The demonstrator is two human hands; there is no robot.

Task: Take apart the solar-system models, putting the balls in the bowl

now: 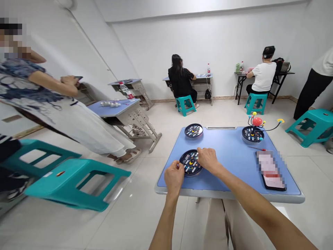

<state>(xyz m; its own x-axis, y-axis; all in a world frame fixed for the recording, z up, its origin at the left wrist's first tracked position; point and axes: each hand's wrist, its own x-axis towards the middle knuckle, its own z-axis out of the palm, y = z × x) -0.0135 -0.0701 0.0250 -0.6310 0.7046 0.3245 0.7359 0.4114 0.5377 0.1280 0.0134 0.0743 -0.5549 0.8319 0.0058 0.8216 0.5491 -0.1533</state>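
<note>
A round black base (191,165) with printed labels and a small yellow centre lies on the blue desk (230,152). My left hand (174,176) is closed on its left rim, thumb and forefinger pinched together. Fingers curled, my right hand (208,159) grips the opposite rim at the upper right and covers part of it. Behind it rests a similar round base (194,131). At the far right corner stands a planet model (257,122), a red ball with small coloured balls on bent arms.
A thin screwdriver (257,148) and a phone (272,172) lie on the desk's right side. Green stools (65,177) and a standing person (59,93) are to the left. Two people sit at desks along the back wall; another person stands at right.
</note>
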